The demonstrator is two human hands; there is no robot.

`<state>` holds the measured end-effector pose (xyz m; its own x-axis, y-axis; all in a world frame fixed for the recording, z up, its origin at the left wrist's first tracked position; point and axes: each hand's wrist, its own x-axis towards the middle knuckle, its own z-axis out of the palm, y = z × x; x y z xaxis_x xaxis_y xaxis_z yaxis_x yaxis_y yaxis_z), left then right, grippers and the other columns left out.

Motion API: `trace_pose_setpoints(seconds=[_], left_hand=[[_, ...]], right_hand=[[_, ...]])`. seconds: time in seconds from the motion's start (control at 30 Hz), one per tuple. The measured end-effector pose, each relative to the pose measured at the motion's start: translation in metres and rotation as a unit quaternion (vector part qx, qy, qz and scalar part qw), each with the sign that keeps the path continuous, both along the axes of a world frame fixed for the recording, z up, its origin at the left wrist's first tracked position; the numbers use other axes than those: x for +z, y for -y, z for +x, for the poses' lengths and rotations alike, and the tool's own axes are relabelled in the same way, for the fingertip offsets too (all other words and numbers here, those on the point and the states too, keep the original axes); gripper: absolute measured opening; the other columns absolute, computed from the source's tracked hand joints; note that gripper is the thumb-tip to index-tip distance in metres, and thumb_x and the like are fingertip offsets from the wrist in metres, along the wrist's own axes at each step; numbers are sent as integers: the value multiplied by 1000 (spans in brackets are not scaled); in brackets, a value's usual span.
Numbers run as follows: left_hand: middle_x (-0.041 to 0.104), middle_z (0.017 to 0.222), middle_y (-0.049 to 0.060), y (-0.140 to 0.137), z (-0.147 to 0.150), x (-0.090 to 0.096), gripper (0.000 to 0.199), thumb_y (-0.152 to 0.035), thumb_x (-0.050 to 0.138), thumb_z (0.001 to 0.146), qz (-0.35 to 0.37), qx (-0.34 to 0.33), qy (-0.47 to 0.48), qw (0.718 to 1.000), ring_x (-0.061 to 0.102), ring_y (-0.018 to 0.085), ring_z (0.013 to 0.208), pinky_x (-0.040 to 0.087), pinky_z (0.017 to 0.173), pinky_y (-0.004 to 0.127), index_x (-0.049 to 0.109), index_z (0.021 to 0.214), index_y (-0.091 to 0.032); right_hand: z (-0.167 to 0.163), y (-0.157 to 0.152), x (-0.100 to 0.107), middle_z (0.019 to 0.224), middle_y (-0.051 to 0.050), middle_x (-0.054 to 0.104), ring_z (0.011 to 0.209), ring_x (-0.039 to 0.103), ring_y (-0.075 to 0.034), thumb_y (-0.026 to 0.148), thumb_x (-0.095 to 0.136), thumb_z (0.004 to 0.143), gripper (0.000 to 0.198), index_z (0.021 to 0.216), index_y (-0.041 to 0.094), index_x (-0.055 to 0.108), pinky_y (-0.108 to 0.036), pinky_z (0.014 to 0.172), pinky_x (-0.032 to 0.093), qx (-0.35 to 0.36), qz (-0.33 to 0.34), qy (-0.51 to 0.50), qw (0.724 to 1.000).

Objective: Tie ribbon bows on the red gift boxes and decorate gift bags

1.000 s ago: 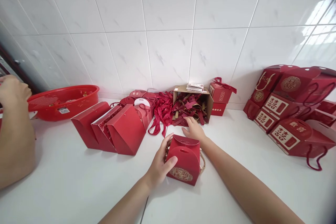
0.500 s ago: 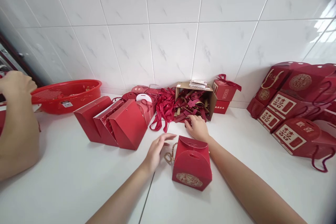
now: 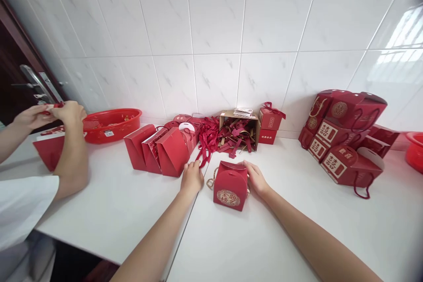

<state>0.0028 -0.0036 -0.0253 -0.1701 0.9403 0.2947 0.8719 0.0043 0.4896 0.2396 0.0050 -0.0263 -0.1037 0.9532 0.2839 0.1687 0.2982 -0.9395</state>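
Note:
A small red gift box [image 3: 227,190] with a gold round emblem and twisted gold cord handles stands upright in front of me. My right hand [image 3: 257,179] is closed against its upper right side, some fingertips hidden behind the top flap. To the left of the box, my left hand [image 3: 192,177] has its fingers pinched at the loose end of a red ribbon [image 3: 205,157]. That ribbon trails from a heap of red ribbons [image 3: 209,134]. Behind the gift box, an open cardboard carton [image 3: 257,134] lies on its side, full of dark red strips and tags [image 3: 236,134].
Several red boxes [image 3: 173,152] stand at left, a red plastic basket [image 3: 122,134] beyond. Stacked boxes [image 3: 346,134] are at right, another red basket [image 3: 416,152] at the edge. A co-worker's hands [image 3: 68,112] work over a red box [image 3: 49,152] at far left.
My right hand has come back from the carton's tags to the gift box. My left hand has gone from open beside the cord to pinching the ribbon. The view has shifted.

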Motion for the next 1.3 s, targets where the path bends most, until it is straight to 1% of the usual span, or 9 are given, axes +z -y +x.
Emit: trace_pose_setpoints(seconds=[0.13, 0.23, 0.4, 0.5, 0.6, 0.7, 1.0, 1.17, 1.3], left_hand=[[60, 121, 10, 20, -7, 0, 33, -32, 58, 91, 13, 10, -2, 1000, 61, 23, 106, 52, 89, 45, 58, 119, -15], [62, 115, 8, 41, -15, 12, 29, -32, 59, 91, 31, 4, 15, 999, 63, 21, 100, 53, 86, 42, 60, 114, -14], [68, 91, 7, 81, -15, 66, 15, -29, 59, 88, 137, 1, 80, 987, 60, 24, 102, 47, 94, 45, 67, 86, -18], [68, 111, 7, 104, 4, 106, 16, -34, 62, 84, 204, -25, 138, 969, 57, 25, 114, 41, 104, 42, 68, 82, -19], [72, 98, 3, 128, 31, 137, 21, -39, 57, 87, 205, -89, 187, 957, 67, 19, 95, 52, 86, 31, 67, 86, -21], [70, 79, 1, 152, 51, 153, 16, -34, 63, 83, 201, -131, 262, 935, 66, 17, 80, 52, 75, 27, 65, 77, -19], [67, 76, 0, 176, 65, 162, 8, -25, 69, 77, 173, -173, 290, 925, 62, 16, 76, 51, 75, 26, 64, 73, -20], [65, 68, 1, 180, 62, 154, 14, -30, 73, 74, 80, -204, 407, 887, 61, 16, 66, 51, 64, 27, 62, 72, -20], [62, 64, 0, 184, 55, 134, 18, -27, 77, 70, 63, -188, 431, 880, 59, 15, 63, 49, 63, 27, 61, 66, -19]], right_hand=[[17, 35, 1, 49, -4, 58, 47, 55, -17, 79, 36, 81, 72, 63, 15, 63, -30, 53, 45, 52, -60, -47, 996], [31, 48, 11, 45, -2, 53, 42, 50, -15, 79, 37, 80, 71, 64, 15, 64, -29, 49, 42, 44, -65, -77, 994], [33, 65, 68, 56, -1, 56, 55, 52, -14, 67, 45, 85, 55, 67, 18, 64, -28, 59, 43, 42, -1, -113, 993], [16, 83, 111, 70, -2, 62, 69, 56, -15, 57, 60, 81, 40, 70, 19, 66, -27, 68, 44, 82, 44, -99, 991], [-7, 104, 137, 82, -3, 67, 74, 57, -16, 46, 68, 79, 27, 80, 20, 69, -29, 69, 45, 160, 54, 17, 985], [-23, 124, 141, 84, -3, 67, 71, 57, -15, 44, 71, 77, 29, 91, 19, 69, -29, 66, 46, 207, 40, 37, 977], [-21, 141, 143, 74, 0, 66, 71, 59, -13, 41, 73, 78, 20, 73, 22, 70, -27, 70, 50, 223, -49, -291, 929], [-6, 134, 154, 88, -4, 70, 84, 62, -18, 41, 69, 81, 24, 67, 23, 69, -33, 75, 53, 182, -27, -336, 924], [19, 124, 166, 89, -3, 69, 76, 61, -14, 34, 64, 86, 19, 72, 23, 69, -30, 73, 54, 123, 13, -363, 923]])
